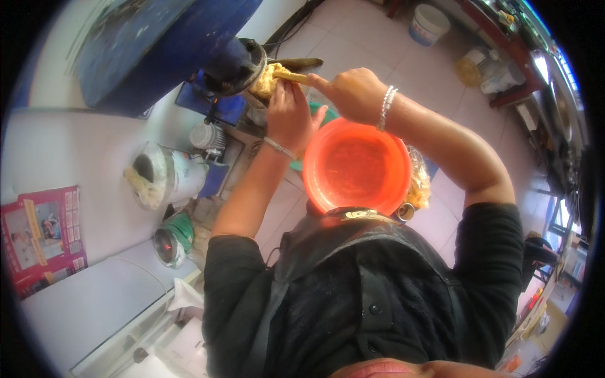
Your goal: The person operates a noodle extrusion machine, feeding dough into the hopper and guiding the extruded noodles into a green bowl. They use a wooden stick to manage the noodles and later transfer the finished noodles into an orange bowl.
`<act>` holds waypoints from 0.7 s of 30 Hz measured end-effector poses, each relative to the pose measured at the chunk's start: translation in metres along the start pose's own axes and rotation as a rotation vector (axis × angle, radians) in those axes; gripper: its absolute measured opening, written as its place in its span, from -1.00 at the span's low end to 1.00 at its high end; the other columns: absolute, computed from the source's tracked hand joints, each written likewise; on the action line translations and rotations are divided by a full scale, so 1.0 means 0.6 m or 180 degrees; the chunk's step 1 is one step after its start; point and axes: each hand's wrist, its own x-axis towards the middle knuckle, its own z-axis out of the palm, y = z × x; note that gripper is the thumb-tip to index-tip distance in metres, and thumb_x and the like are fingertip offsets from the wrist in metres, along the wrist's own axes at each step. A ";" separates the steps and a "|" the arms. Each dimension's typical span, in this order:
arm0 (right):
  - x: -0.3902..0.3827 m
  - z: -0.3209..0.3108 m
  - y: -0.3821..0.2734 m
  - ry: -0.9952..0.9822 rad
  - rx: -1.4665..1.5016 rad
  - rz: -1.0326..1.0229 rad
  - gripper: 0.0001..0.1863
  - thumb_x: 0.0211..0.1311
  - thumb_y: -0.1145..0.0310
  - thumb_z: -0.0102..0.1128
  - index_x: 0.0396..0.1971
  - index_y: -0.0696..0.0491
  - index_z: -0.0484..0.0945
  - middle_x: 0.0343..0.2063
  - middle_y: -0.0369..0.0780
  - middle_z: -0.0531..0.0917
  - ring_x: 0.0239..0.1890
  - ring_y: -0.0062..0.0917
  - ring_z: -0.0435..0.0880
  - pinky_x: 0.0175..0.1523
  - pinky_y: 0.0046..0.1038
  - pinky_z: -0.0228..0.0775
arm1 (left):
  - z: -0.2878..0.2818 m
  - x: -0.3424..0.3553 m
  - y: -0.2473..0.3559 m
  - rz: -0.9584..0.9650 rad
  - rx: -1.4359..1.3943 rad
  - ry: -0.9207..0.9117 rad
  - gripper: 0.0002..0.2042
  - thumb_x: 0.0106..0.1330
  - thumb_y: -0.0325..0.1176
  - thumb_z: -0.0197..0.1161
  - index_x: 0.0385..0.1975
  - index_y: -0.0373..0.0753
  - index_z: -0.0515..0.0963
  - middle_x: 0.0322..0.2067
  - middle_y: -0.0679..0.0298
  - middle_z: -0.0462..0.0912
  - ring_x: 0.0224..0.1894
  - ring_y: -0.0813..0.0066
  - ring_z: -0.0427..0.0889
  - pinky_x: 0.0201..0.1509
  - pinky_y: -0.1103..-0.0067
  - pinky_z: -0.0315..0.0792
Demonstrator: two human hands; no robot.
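Note:
My right hand (354, 94) is closed around a flat wooden stick (292, 77), its index finger laid along it. The stick's far end rests in a lumpy yellow mass (267, 80) at the round metal mouth (251, 60) of a blue machine (157, 50). Just below the stick, my left hand (291, 120) has its fingers stretched up against the yellow mass, with the thumb held apart. Under both hands and close to my body is an orange-red plastic basin (404, 165). A green container (323, 113) shows partly behind the basin.
On the left stand a white bucket (189, 175) with a pale cloth, a small motor (208, 137) and a container wrapped in green (176, 238). A white tub (429, 25) and yellowish jugs (476, 66) are at the far right. A clear bag (418, 179) lies beside the basin.

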 end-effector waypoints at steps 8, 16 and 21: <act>-0.037 -0.054 0.024 -0.0122 0.0561 0.0490 -0.39 0.14 0.45 0.01 0.24 -0.29 0.31 -0.57 -0.10 0.63 -0.49 -0.19 0.65 -0.41 -0.21 0.47 | 0.007 0.000 -0.018 0.0020 0.0207 -0.0076 -0.29 0.01 -0.02 0.38 -0.02 -0.56 0.41 -0.09 -0.11 0.55 0.09 0.04 0.47 0.17 0.30 0.36; 0.034 -0.010 0.006 -0.0346 0.0348 0.0197 -0.50 0.16 0.45 0.02 0.16 0.07 0.34 -0.58 -0.08 0.62 -0.51 -0.21 0.65 -0.44 -0.24 0.45 | 0.015 0.000 -0.009 -0.0137 0.0219 0.0196 -0.42 0.04 -0.08 0.35 -0.05 -0.43 0.45 -0.11 -0.03 0.57 -0.02 0.07 0.55 0.03 0.28 0.47; 0.056 0.005 0.003 -0.0277 0.0201 -0.0106 -0.65 0.15 0.41 0.06 -0.08 0.24 0.45 -0.54 -0.12 0.66 -0.44 -0.26 0.69 -0.39 -0.30 0.53 | 0.028 -0.008 -0.008 -0.0168 0.0125 0.0456 -0.51 0.05 -0.11 0.28 -0.18 -0.43 0.49 -0.17 -0.02 0.61 -0.09 0.06 0.59 -0.05 0.27 0.51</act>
